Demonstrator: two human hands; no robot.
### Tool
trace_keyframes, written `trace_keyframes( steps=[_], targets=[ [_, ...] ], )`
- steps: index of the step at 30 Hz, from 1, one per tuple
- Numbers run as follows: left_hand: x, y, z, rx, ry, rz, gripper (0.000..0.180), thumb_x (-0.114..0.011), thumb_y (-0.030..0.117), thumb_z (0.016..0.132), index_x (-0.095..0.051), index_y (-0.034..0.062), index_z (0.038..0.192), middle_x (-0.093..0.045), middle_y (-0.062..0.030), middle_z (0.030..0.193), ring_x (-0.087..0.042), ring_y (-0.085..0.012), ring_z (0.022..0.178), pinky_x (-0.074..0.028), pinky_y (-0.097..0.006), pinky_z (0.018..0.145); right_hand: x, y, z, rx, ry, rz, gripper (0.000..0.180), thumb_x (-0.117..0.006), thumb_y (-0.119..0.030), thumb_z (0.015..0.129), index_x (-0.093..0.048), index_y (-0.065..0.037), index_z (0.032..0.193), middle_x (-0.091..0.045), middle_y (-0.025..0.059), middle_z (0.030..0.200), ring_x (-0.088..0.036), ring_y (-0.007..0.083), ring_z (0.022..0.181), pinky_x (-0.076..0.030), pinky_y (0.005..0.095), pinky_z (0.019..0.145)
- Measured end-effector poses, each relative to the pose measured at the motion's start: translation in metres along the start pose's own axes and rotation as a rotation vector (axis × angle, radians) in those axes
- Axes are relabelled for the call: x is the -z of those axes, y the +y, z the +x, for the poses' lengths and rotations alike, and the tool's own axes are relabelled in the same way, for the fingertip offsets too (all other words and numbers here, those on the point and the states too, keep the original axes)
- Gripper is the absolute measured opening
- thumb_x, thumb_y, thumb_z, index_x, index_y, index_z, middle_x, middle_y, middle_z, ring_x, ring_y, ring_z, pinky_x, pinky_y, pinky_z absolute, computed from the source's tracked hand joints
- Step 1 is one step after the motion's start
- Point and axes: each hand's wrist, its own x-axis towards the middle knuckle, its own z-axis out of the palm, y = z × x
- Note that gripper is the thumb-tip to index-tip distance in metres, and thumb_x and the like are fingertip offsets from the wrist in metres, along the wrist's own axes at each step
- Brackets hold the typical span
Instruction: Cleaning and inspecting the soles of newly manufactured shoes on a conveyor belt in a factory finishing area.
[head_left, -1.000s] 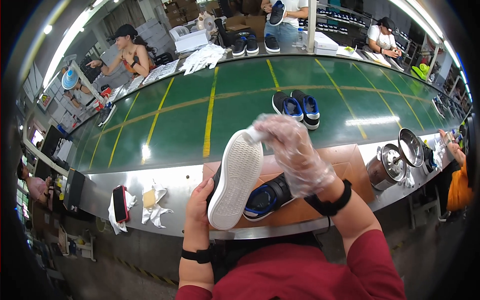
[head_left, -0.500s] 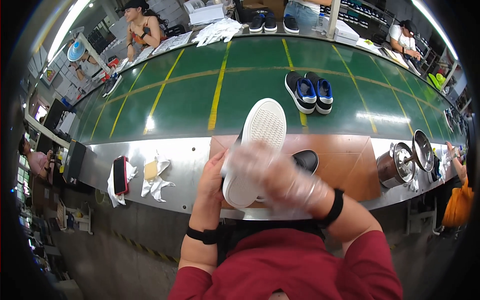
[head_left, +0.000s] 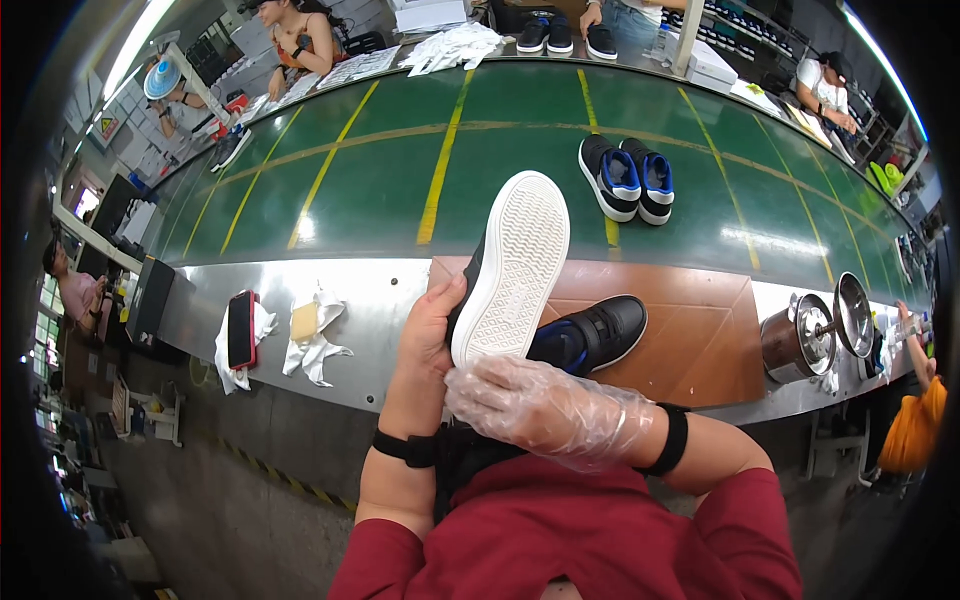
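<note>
A black sneaker with a white patterned sole is held tilted, its sole toward me and toe pointing away. My bare left hand is closed around its left side, thumb along the dark upper. Over my right hand is a clear plastic glove; its bent fingers press together at the heel end of the sole. Whatever those fingers may hold is hidden. A second black sneaker, with straps and a blue lining, rests on the brown board just right of the held one.
Beyond the metal ledge runs a green conveyor belt carrying a pair of sneakers. Leftward lie a phone on white cloth and a yellowish block on another cloth. A metal pot stands right. People work across the belt.
My gloved right hand has moved down from the middle of the sole to the heel end, uncovering the tread. My left hand still holds the sneaker.
</note>
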Motion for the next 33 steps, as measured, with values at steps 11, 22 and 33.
trace_keyframes(
  steps=[11,22,33],
  targets=[
    [-0.001,0.002,-0.003,0.015,0.031,0.039,0.029,-0.054,0.016,0.094,-0.056,-0.0057,0.114,-0.066,-0.0151,0.100,-0.067,-0.0225,0.085,-0.057,-0.033,0.073,0.043,0.020,-0.002,-0.118,0.124,0.130,0.037,-0.062,-0.006,0.065,-0.059,-0.003,0.102,-0.055,0.0111,0.101,-0.055,0.0290,0.097,-0.048,0.0382,0.081],
    [-0.002,-0.004,0.001,0.061,0.041,-0.012,0.035,-0.055,0.024,0.094,-0.058,-0.0059,0.112,-0.067,-0.0172,0.100,-0.068,-0.0248,0.084,-0.057,-0.036,0.075,0.011,0.006,-0.007,0.099,-0.024,0.053,0.039,-0.059,-0.014,0.070,-0.060,-0.001,0.106,-0.054,0.0120,0.120,-0.053,0.0232,0.109,-0.043,0.0319,0.094],
    [-0.004,0.009,-0.001,0.085,-0.046,0.030,0.029,-0.054,0.017,0.094,-0.057,-0.0041,0.113,-0.066,-0.0157,0.102,-0.067,-0.0245,0.085,-0.056,-0.037,0.077,0.011,0.009,-0.008,0.158,-0.025,0.015,0.040,-0.060,-0.015,0.069,-0.061,0.000,0.107,-0.055,0.0126,0.118,-0.053,0.0243,0.108,-0.047,0.0334,0.091]
  ],
)
